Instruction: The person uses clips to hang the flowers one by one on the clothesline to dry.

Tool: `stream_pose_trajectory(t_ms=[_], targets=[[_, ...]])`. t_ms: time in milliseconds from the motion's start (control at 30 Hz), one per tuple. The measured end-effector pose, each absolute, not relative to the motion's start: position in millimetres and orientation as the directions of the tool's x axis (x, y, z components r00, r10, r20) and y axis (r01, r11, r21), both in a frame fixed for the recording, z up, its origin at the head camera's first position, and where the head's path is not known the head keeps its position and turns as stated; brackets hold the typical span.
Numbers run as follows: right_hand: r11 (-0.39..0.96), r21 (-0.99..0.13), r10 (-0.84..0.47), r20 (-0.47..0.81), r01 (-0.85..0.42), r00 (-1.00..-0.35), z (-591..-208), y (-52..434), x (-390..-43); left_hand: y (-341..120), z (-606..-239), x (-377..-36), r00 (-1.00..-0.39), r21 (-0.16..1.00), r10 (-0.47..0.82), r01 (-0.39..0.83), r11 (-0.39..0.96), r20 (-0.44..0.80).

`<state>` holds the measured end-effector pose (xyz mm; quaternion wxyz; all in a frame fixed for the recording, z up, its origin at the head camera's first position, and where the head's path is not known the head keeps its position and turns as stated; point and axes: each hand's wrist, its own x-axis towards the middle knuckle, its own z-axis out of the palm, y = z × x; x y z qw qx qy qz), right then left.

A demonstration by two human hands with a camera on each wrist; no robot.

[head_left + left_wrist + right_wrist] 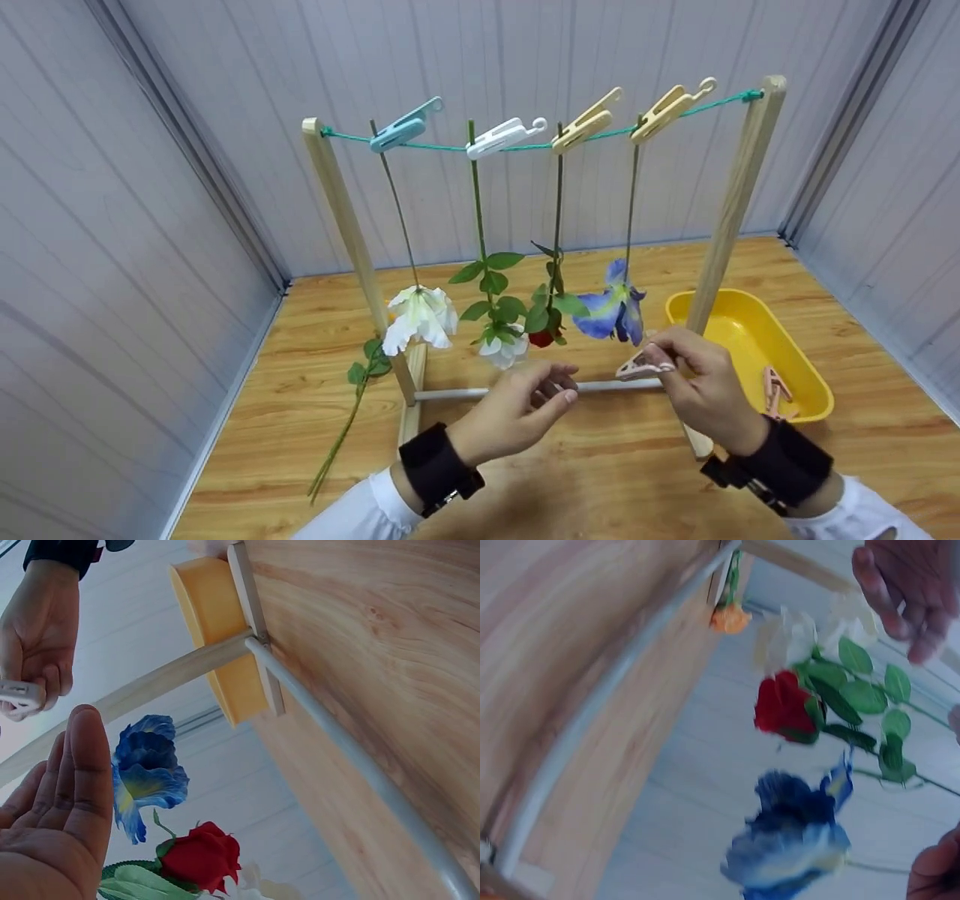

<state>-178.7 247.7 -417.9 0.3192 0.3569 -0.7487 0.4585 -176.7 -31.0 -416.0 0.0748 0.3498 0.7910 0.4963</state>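
Observation:
My right hand (705, 390) pinches a pale clothespin (636, 369) in front of the blue iris (611, 311). To its left, my left hand (514, 412) has loosely bent fingers and holds nothing, just below a white flower (504, 346). A green line (442, 147) carries several flowers hanging head down. A blue clothespin (397, 136) clips a white ruffled flower (421, 319), a white clothespin (499, 139) the leafy white one. Yellow clothespins (581, 131) hold the red rose (786, 706) and the iris.
The line is tied between two wooden posts (739, 187), joined low down by a white rod (450, 394). A yellow tub (806, 367) with pink clothespins (776, 390) stands at right. An orange flower (731, 618) lies at left, its stem (349, 420) toward me.

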Motion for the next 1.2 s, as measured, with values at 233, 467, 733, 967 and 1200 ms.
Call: stream_pose_trajectory(t_ms=[233, 467, 733, 967, 1200], targets=[[0.234, -0.508, -0.189, 0.813, -0.829, -0.551, -432.3, 217.9, -173.4, -22.9, -413.9, -173.3, -0.69, 0.804, 0.688, 0.531, 0.268, 0.227], [0.209, -0.543, -0.155, 0.803, -0.813, -0.576, -442.1, 197.8, -166.2, -20.7, -414.1, -168.7, -0.628, 0.726, 0.711, 0.643, 0.244, 0.317], [0.154, -0.555, -0.193, 0.795, -0.818, -0.576, -446.3, 193.5, -165.4, -25.9, -416.1, -166.0, -0.637, 0.651, 0.693, 0.69, 0.317, 0.337], [0.033, -0.687, -0.323, 0.68, -0.726, -0.659, -438.0, 206.1, -165.8, -37.5, -414.0, -168.3, -0.663, 0.553, 0.667, 0.715, 0.428, 0.341], [0.368, -0.577, -0.402, 0.608, -0.729, -0.685, -430.4, 208.6, -168.6, -46.7, -418.9, -171.7, -0.671, 0.363, 0.66, 0.74, 0.567, 0.337]])
